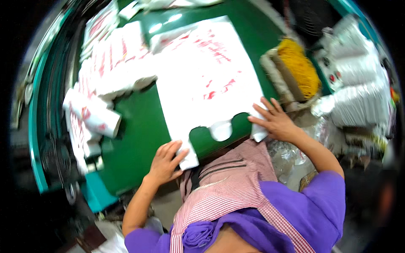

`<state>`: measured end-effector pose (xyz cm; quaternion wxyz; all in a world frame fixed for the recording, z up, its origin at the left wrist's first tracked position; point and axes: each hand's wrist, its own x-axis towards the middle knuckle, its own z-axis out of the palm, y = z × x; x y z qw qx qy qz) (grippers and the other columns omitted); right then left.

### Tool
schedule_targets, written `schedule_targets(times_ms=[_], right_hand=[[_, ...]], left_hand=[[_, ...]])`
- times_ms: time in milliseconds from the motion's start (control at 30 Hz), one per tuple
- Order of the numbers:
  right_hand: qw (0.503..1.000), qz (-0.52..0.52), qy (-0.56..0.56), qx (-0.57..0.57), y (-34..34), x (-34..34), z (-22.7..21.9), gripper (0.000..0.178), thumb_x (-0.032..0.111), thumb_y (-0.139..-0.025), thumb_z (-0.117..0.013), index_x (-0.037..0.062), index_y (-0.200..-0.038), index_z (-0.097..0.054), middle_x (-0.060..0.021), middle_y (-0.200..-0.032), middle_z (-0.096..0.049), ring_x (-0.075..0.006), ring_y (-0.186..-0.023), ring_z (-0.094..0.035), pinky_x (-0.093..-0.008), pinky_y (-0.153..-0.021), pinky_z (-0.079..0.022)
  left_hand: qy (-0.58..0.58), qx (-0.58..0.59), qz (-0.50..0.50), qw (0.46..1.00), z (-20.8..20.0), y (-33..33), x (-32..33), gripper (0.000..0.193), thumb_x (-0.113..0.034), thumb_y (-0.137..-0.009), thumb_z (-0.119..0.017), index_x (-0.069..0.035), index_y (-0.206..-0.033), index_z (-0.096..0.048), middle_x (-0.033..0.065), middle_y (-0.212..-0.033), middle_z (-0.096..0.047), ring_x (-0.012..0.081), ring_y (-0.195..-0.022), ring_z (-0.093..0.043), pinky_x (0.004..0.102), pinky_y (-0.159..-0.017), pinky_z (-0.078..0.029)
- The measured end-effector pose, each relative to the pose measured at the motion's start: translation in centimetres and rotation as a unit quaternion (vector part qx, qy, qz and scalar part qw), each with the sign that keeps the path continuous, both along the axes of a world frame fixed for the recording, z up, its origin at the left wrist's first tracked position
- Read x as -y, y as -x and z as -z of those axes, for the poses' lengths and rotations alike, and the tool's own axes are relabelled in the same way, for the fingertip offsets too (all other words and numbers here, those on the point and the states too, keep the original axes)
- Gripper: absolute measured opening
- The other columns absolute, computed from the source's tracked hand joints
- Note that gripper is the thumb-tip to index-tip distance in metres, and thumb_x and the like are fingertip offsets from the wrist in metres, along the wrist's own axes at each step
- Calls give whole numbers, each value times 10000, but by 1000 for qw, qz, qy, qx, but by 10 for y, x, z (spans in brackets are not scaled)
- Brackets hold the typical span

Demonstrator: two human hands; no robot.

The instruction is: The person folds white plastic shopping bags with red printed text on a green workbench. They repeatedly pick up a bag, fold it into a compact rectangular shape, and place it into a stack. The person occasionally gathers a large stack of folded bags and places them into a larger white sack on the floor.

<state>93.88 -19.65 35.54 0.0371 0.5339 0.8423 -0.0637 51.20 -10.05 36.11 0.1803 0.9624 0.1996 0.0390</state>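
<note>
White red-printed vest-handle bag [211,71]: flat on green worktop [135,156]. Left hand [165,162]: at bag's left handle [189,158], grip unclear to me. Right hand [274,120]: fingers spread on bag's right handle [259,134]. Risk, I judge remotely: uneven pressure could skew the bag, creasing its handles

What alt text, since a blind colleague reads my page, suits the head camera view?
A person's left hand and right hand touch the two handle strips of a flat, red-printed white bag on a green table. Other white bags lie to its left, and yellow strands sit to its right.
</note>
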Motion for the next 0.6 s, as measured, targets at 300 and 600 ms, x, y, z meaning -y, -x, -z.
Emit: schedule_targets(times_ms=[300, 600], right_hand=[[966, 8, -59, -251, -22, 2, 3, 325, 140, -835, -613, 167, -1159, -605, -87, -1338, -512, -282, -1332, -382, -504, -1093, -237], [872, 124, 25, -473, 59, -122, -3, 404, 293, -894, -586, 81, -1234, -532, -188, -985, -638, -318, -916, -623, -397, -792, -480]], left_hand=[[160, 147, -118, 969, -2, -53, -65, 248, 26, -743, -594, -42, -977, -638, 127, -945, -679, 279, -908, -668, 361, -785, -504], [-18, -87, -146, 985, 6, -162, -99, 371, -254, -776, -619, -69, -1096, -591, 187, -782, -648, 343, -756, -638, 422, -664, -503]])
